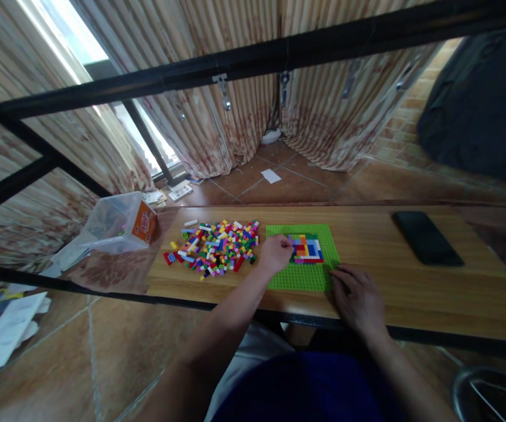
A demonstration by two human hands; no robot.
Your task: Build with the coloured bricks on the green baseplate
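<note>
A green studded baseplate [305,278] lies on the wooden tabletop, bearing a multicoloured layer of toy building bricks [308,249]. At the left side of that layer is my left hand [275,253], its fingers pinched together; whatever is between the fingertips is hidden. My right hand [360,296] rests at the baseplate's right edge, thumb and fingers bent against its near right corner. Left of the plate spreads a heap of loose building bricks [224,246] in many colours, close to my left wrist.
A black phone-like slab [427,237] lies on the right of the wooden table [367,234]. Off the left end stands a clear plastic box [116,225] with an orange label. A black metal bar [253,61] crosses above the far side, before curtains [244,117].
</note>
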